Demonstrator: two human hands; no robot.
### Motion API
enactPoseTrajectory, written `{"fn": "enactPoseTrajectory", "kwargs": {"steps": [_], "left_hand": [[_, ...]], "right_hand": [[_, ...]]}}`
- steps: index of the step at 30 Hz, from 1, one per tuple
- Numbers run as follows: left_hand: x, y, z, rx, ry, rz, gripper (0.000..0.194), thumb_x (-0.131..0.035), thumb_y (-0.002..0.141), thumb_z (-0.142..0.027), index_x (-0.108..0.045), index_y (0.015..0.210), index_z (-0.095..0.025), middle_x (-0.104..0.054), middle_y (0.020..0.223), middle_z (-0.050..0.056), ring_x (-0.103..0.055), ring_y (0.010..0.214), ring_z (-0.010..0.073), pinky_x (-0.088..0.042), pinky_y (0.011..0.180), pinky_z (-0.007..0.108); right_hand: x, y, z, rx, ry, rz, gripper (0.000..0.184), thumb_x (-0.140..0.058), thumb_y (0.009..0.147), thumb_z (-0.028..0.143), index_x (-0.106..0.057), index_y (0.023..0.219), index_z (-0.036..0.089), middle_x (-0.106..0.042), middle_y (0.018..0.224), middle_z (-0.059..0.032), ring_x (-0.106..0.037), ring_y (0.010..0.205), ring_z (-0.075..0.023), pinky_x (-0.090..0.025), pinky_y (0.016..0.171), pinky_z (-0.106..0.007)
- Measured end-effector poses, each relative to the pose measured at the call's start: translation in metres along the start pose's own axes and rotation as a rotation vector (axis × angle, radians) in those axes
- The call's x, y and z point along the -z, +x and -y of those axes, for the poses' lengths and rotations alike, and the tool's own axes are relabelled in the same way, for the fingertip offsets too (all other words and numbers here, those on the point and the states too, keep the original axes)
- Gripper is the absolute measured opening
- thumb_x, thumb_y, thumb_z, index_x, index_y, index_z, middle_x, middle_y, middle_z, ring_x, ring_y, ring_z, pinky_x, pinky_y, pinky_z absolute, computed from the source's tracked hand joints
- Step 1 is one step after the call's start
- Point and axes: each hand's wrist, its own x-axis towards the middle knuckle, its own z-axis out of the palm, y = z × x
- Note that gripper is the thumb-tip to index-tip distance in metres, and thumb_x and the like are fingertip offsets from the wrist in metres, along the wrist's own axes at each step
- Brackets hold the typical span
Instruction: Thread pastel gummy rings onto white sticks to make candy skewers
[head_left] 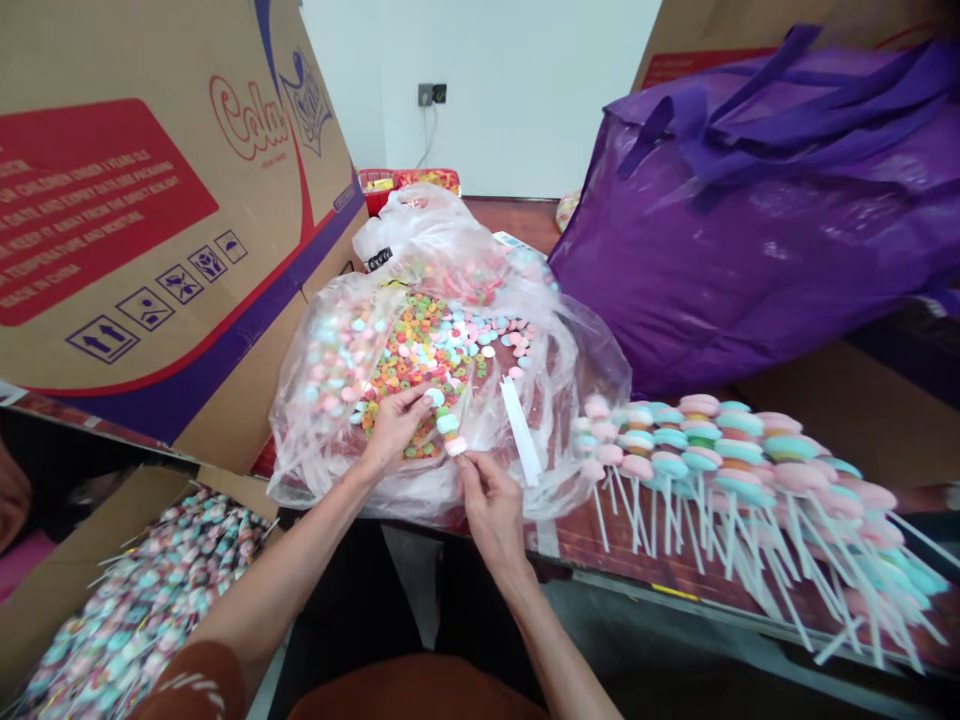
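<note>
My right hand (491, 500) is closed at the lower end of a candy skewer (451, 432), a short stack of pastel pieces; its stick is mostly hidden in my fingers. Just above the stack, my left hand (397, 425) pinches a pale blue candy disc (433, 397) between thumb and fingertips. Both hands are over an open clear plastic bag (337, 475) spread on the table. In it lie loose pink, blue and white discs (457, 330) and small coloured rings (409, 345). White sticks (521, 430) rest on the plastic to the right.
Many finished candy skewers (720, 450) are piled on the table's right side. A purple bag (750, 230) stands behind them. On the left rises a large cardboard box (225, 240); below it, an open carton (172, 490) holds more candy sticks. A red basket (375, 190) sits at the back.
</note>
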Motion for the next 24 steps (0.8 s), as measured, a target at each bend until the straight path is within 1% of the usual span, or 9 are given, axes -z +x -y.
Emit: {"fn": "enactPoseTrajectory", "kwargs": {"steps": [4, 7, 10, 13, 20, 24], "left_hand": [[0.001, 0.000, 0.004, -0.054, 0.094, -0.009, 0.038, -0.068, 0.083, -0.033, -0.075, 0.116, -0.017, -0.077, 0.109, 0.006, -0.070, 0.091, 0.0194, -0.055, 0.086, 0.032], [0.002, -0.002, 0.001, -0.131, 0.215, -0.004, 0.033, -0.064, 0.085, -0.026, -0.076, 0.114, -0.017, -0.076, 0.115, 0.007, -0.070, 0.102, 0.0215, -0.053, 0.095, 0.034], [0.002, -0.006, -0.003, -0.216, 0.319, 0.034, 0.030, -0.062, 0.087, -0.022, -0.077, 0.112, -0.019, -0.075, 0.119, 0.006, -0.069, 0.110, 0.0220, -0.052, 0.101, 0.035], [0.002, -0.008, -0.004, -0.234, 0.370, 0.072, 0.029, -0.060, 0.089, -0.023, -0.077, 0.113, -0.020, -0.074, 0.120, 0.007, -0.069, 0.110, 0.0224, -0.052, 0.102, 0.036], [0.003, -0.012, -0.003, -0.219, 0.407, 0.110, 0.031, -0.058, 0.092, -0.029, -0.076, 0.117, -0.022, -0.074, 0.122, 0.005, -0.068, 0.115, 0.0237, -0.051, 0.106, 0.038], [0.002, -0.019, -0.003, -0.300, 0.486, 0.098, 0.032, -0.055, 0.094, -0.027, -0.074, 0.119, -0.021, -0.073, 0.124, 0.006, -0.068, 0.116, 0.0230, -0.051, 0.106, 0.038]], "right_hand": [[0.000, 0.003, 0.001, 0.010, 0.012, 0.025, 0.028, -0.053, 0.093, 0.037, -0.073, 0.087, 0.017, -0.054, 0.063, 0.0017, -0.047, 0.061, -0.0134, -0.036, 0.056, -0.024], [0.002, 0.006, 0.003, 0.004, 0.015, 0.051, 0.028, -0.054, 0.092, 0.037, -0.073, 0.087, 0.017, -0.053, 0.063, 0.0020, -0.045, 0.059, -0.0131, -0.035, 0.056, -0.024], [0.003, 0.008, 0.003, 0.002, 0.028, 0.071, 0.028, -0.054, 0.092, 0.037, -0.071, 0.082, 0.017, -0.051, 0.062, 0.0024, -0.043, 0.058, -0.0128, -0.035, 0.055, -0.024], [0.001, 0.009, 0.001, -0.003, 0.024, 0.057, 0.029, -0.053, 0.093, 0.037, -0.067, 0.077, 0.017, -0.049, 0.061, 0.0030, -0.042, 0.058, -0.0123, -0.033, 0.055, -0.024], [-0.007, 0.008, -0.005, 0.007, -0.006, 0.007, 0.029, -0.051, 0.094, 0.037, -0.064, 0.076, 0.018, -0.048, 0.062, 0.0035, -0.041, 0.059, -0.0122, -0.031, 0.056, -0.025], [-0.010, 0.010, -0.006, 0.002, -0.017, -0.028, 0.029, -0.050, 0.094, 0.037, -0.061, 0.074, 0.018, -0.050, 0.063, 0.0031, -0.041, 0.060, -0.0126, -0.032, 0.059, -0.025]]}}
